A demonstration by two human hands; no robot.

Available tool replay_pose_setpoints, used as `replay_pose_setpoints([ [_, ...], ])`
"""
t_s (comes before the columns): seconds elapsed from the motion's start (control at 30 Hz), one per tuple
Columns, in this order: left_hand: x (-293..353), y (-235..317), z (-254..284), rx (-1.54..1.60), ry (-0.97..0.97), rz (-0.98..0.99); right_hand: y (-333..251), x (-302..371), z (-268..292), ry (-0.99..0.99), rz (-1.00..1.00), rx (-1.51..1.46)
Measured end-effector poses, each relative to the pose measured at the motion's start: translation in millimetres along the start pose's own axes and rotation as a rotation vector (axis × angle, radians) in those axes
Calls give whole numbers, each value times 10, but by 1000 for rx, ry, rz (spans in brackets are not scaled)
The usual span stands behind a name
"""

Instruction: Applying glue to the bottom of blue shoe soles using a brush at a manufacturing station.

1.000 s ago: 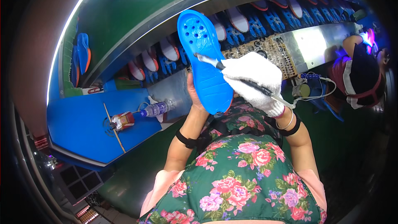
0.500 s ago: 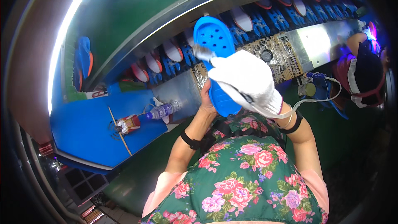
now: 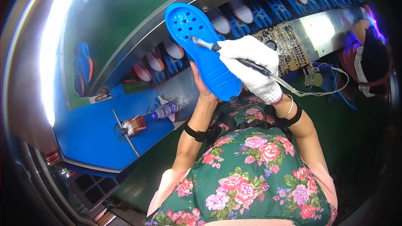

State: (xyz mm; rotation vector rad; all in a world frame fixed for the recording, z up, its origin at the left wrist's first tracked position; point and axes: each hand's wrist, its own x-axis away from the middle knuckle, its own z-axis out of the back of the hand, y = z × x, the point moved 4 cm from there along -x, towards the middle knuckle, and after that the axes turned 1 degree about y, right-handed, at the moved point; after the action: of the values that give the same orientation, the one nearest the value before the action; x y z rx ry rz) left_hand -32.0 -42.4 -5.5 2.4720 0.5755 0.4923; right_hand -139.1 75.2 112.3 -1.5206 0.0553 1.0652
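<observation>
A bright blue shoe sole [image 3: 215, 73] slants away from me in front of my apron, its far end dotted with several dark holes. My left hand [image 3: 202, 87] is bare and grips the sole by its left edge and underside; some fingers are hidden beneath it. In a white knitted glove, my right hand [image 3: 253, 60] is closed around a slim dark-handled brush [image 3: 209, 46]. A pale tube runs from the brush's back end off to the right. The bristles are at the sole's surface, just below the holes. Parts of the sole look wet and shiny.
Beyond the sole runs a line of blue racks [image 3: 261, 16] with white and red-edged shoe parts. A metal ledge with a patterned covering [image 3: 289, 46] lies before it. At left, a blue table [image 3: 92, 129] bears a stick and a plastic bottle [image 3: 169, 109]. Another person [image 3: 372, 67] works at right.
The sole has moved up and left and now faces me more fully. My right hand has turned, showing the brush handle and tube, and the bristles rest lower than the holes.
</observation>
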Motion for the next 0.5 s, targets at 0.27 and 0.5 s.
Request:
replay_pose_setpoints([
  [0.27, -83, 115, -264, 557, -309, 143, -137, 107, -140, -192, 17, -64],
  [0.5, -179, 194, -320, 551, -332, 148, -205, 273, -198, -253, 220, 44],
])
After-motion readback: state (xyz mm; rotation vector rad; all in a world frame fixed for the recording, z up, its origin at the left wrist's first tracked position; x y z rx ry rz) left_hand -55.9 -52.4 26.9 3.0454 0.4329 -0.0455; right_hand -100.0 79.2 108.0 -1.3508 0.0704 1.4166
